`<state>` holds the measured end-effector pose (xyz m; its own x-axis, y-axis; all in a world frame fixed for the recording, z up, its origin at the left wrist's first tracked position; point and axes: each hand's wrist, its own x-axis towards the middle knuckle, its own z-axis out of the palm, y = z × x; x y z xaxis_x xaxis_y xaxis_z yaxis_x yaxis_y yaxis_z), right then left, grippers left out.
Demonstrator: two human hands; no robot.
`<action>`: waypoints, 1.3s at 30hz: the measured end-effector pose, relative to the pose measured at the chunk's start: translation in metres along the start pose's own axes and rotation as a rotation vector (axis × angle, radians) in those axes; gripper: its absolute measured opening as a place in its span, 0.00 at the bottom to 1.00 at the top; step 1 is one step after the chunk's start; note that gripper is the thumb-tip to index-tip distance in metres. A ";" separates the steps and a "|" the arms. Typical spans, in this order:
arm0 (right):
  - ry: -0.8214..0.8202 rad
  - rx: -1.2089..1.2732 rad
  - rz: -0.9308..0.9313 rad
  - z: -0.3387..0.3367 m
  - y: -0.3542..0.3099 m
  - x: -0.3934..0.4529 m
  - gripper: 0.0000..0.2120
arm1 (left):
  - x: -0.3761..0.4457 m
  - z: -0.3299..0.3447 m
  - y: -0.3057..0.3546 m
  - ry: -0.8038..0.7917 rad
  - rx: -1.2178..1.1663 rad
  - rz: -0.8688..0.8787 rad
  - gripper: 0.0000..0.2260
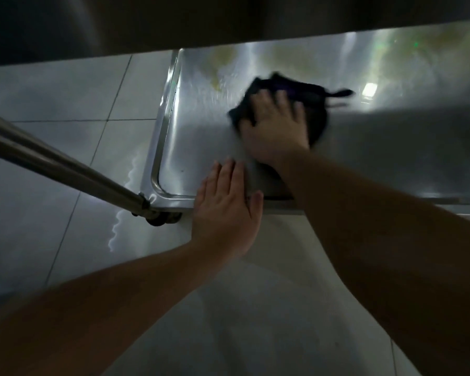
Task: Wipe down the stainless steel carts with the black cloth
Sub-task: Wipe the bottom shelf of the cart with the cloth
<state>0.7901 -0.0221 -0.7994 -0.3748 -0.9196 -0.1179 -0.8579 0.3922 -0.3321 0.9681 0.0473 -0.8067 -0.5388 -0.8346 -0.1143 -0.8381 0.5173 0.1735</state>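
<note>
2 bare hands at 1 stainless steel cart [201,147], lower shelf, viewed from above.

Far left: tubular cart handle [52,161], running diagonally down to the shelf's near-left corner; 1 caster wheel [162,219] under that corner, standing on the pale tiled floor [52,99].

Shelf: raised rim [165,115] along the left edge, curving round at the near-left corner; yellowish smears [223,61] toward the far edge; a dark upper shelf [228,20] overhangs the far side.

Left hand [227,204]: laid flat across the shelf's near edge, just right of the near-left corner; fingers straight and together, thumb out to the right; grip slack, holding nothing.

Right hand [276,128]: palm down on the black cloth [301,99], fingers spread and fairly straight, pressing it to the shelf surface; grip flat, not curled round the cloth.

Black cloth: bunched, mid-shelf, well in from the left rim, blurred; 1 thin tail [341,93] sticks out to the right.
</note>
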 end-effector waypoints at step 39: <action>-0.043 -0.330 -0.134 -0.113 0.425 -0.232 0.43 | -0.017 -0.009 0.129 0.041 -0.076 0.169 0.32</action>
<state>0.4733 0.3607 -0.8074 -0.2421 -0.9608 -0.1350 -0.9683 0.2480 -0.0283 0.8704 0.1266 -0.7734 -0.6662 -0.7448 -0.0378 -0.7262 0.6364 0.2602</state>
